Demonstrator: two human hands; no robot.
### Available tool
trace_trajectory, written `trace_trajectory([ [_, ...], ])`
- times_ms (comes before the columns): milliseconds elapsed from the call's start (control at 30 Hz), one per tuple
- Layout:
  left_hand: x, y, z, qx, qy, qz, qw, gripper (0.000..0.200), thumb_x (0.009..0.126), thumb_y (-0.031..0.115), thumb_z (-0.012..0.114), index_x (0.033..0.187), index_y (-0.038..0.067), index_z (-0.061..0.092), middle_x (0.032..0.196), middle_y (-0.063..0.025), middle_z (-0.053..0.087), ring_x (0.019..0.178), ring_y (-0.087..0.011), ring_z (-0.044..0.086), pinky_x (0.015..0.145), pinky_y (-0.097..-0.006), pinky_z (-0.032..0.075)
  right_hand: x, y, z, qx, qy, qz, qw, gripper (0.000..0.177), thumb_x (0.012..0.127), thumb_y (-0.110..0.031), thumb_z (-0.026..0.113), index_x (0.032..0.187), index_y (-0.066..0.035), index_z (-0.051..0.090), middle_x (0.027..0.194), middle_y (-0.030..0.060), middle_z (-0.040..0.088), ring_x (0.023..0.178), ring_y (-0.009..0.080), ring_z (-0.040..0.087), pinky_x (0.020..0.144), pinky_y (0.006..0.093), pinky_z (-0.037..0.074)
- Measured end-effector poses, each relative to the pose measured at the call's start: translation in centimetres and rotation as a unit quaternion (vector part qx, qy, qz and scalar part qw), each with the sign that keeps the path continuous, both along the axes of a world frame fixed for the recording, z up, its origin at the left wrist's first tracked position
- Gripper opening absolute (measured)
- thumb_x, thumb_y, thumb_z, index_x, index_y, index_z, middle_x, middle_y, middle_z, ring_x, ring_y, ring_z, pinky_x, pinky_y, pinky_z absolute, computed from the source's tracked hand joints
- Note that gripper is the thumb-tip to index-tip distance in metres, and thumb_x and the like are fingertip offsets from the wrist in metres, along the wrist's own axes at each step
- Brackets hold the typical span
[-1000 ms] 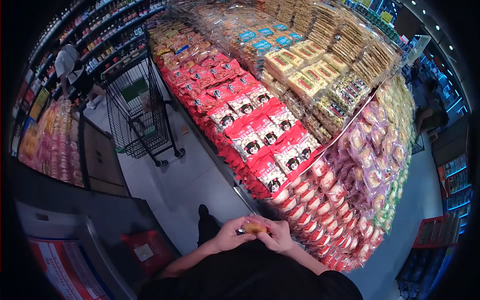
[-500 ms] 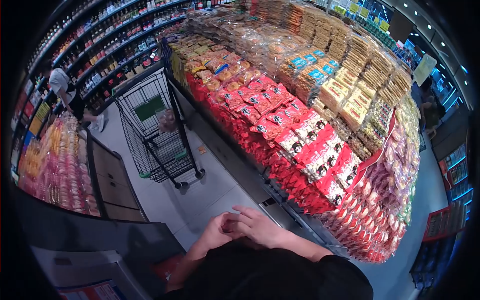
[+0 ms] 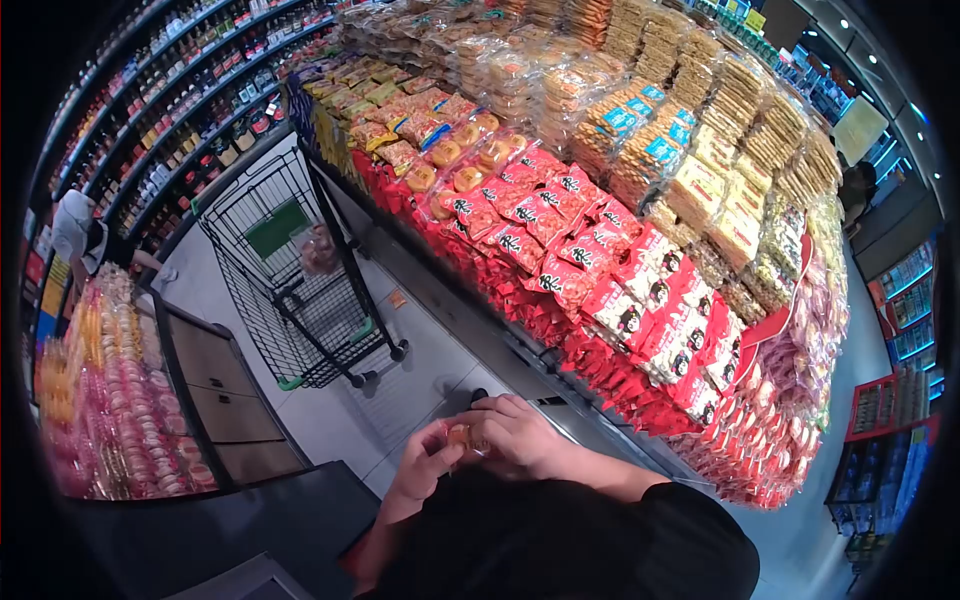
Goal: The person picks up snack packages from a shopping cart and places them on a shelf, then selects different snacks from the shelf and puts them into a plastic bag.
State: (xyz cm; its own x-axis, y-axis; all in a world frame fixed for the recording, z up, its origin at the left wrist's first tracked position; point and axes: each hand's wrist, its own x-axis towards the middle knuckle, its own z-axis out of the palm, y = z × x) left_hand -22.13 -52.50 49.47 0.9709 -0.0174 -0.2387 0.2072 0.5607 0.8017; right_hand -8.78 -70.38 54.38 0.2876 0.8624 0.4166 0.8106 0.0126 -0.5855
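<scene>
A small brownish item in a clear wrapper sits between my two hands, low in the middle of the head view. Fingers and thumb of my left hand are closed on its near left side. My right hand curls around its other side, its fingers partly covering it. What is inside the wrapper is too small to make out. Just beyond the hands stands the shopping cart, a clear bag of round items in it.
To the right rises a big stepped display of red snack packets, panda-printed bags and stacked wrapped biscuits. Pink and yellow packets fill a bin at left. A person bends near the bottle shelves.
The view has shifted slightly. My hands have moved a little, and the wrapped item now shows between the fingers. The person at the left has bent lower.
</scene>
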Motion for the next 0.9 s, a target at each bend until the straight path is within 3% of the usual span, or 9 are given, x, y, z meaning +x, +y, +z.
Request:
trace_trajectory([
  [167, 5.8, 2.8, 1.8, 0.043, 0.006, 0.035, 0.998, 0.045, 0.095, 0.016, 0.064, 0.133, -0.004, 0.050, 0.119, -0.0089, 0.064, 0.106, -0.0146, 0.064, 0.092, -0.0298, 0.051, 5.2, 4.3, -1.7, 0.055, -0.017, -0.027, 0.998, 0.043, 0.067, -0.016, 0.078, 0.101, -0.005, 0.053, 0.119, 0.0098, 0.064, 0.098, 0.0274, 0.059, 0.084, 0.0396, 0.044],
  [267, 9.6, 5.4, 1.1, 0.075, 0.001, 0.049, 0.996, 0.041, 0.097, 0.012, 0.059, 0.133, -0.004, 0.050, 0.121, -0.0099, 0.063, 0.108, -0.0165, 0.064, 0.094, -0.0324, 0.051, 8.6, 6.7, -1.4, 0.058, -0.055, -0.047, 0.996, 0.045, 0.072, -0.023, 0.079, 0.105, -0.005, 0.054, 0.125, 0.0101, 0.062, 0.103, 0.0282, 0.058, 0.090, 0.0407, 0.043],
  [333, 12.4, 6.8, 2.0, 0.076, 0.011, 0.044, 0.996, 0.039, 0.099, 0.009, 0.054, 0.135, -0.004, 0.048, 0.122, -0.0112, 0.063, 0.111, -0.0177, 0.063, 0.097, -0.0347, 0.051, 10.7, 7.1, -0.3, 0.048, -0.029, -0.042, 0.998, 0.056, 0.070, -0.030, 0.084, 0.113, -0.006, 0.056, 0.132, 0.0104, 0.059, 0.111, 0.0301, 0.059, 0.092, 0.0430, 0.045],
  [433, 16.7, 8.3, 3.8, 0.084, 0.005, 0.056, 0.995, 0.039, 0.096, 0.011, 0.057, 0.131, -0.004, 0.051, 0.117, -0.0107, 0.064, 0.106, -0.0185, 0.065, 0.093, -0.0341, 0.053, 13.1, 7.2, 1.4, 0.059, -0.031, -0.090, 0.994, 0.063, 0.071, -0.037, 0.084, 0.118, -0.007, 0.056, 0.135, 0.0113, 0.057, 0.115, 0.0313, 0.056, 0.094, 0.0442, 0.044],
  [500, 18.5, 10.2, 2.8, 0.077, -0.014, 0.070, 0.994, 0.040, 0.098, 0.014, 0.058, 0.133, -0.003, 0.050, 0.118, -0.0110, 0.064, 0.106, -0.0183, 0.065, 0.094, -0.0338, 0.053, 14.2, 7.2, 1.5, 0.055, -0.036, -0.115, 0.991, 0.057, 0.073, -0.034, 0.084, 0.116, -0.007, 0.057, 0.133, 0.0114, 0.058, 0.114, 0.0320, 0.058, 0.093, 0.0440, 0.046],
  [567, 20.8, 11.7, 2.8, 0.089, -0.033, 0.175, 0.980, 0.041, 0.100, 0.016, 0.057, 0.135, -0.002, 0.049, 0.119, -0.0109, 0.064, 0.105, -0.0179, 0.066, 0.091, -0.0331, 0.055, 15.3, 7.3, 1.1, 0.053, -0.058, -0.183, 0.980, 0.048, 0.078, -0.031, 0.078, 0.114, -0.007, 0.059, 0.133, 0.0120, 0.058, 0.114, 0.0313, 0.057, 0.095, 0.0432, 0.045],
  [600, 21.8, 12.7, 3.0, 0.086, -0.032, 0.175, 0.980, 0.041, 0.100, 0.016, 0.057, 0.135, -0.002, 0.049, 0.119, -0.0109, 0.064, 0.105, -0.0179, 0.066, 0.091, -0.0331, 0.055, 15.6, 7.3, 1.2, 0.047, -0.057, -0.200, 0.977, 0.042, 0.079, -0.026, 0.077, 0.112, -0.007, 0.060, 0.132, 0.0123, 0.058, 0.113, 0.0316, 0.057, 0.093, 0.0424, 0.046],
  [767, 27.2, 17.1, 3.4, 0.153, -0.065, 0.241, 0.956, 0.044, 0.101, 0.015, 0.056, 0.141, 0.002, 0.045, 0.124, -0.0098, 0.062, 0.102, -0.0167, 0.067, 0.084, -0.0305, 0.057, 17.1, 9.4, 2.2, 0.007, -0.077, -0.260, 0.962, 0.043, 0.080, -0.021, 0.074, 0.117, -0.006, 0.059, 0.133, 0.0135, 0.057, 0.117, 0.0321, 0.056, 0.095, 0.0433, 0.046],
  [900, 31.7, 19.2, 3.6, 0.194, -0.091, 0.197, 0.957, 0.048, 0.101, 0.009, 0.056, 0.145, -0.001, 0.039, 0.129, -0.0114, 0.060, 0.107, -0.0163, 0.065, 0.087, -0.0292, 0.056, 18.5, 13.2, 2.6, -0.044, -0.106, -0.326, 0.938, 0.049, 0.080, -0.019, 0.074, 0.123, -0.005, 0.057, 0.139, 0.0159, 0.052, 0.121, 0.0338, 0.054, 0.098, 0.0441, 0.044],
])
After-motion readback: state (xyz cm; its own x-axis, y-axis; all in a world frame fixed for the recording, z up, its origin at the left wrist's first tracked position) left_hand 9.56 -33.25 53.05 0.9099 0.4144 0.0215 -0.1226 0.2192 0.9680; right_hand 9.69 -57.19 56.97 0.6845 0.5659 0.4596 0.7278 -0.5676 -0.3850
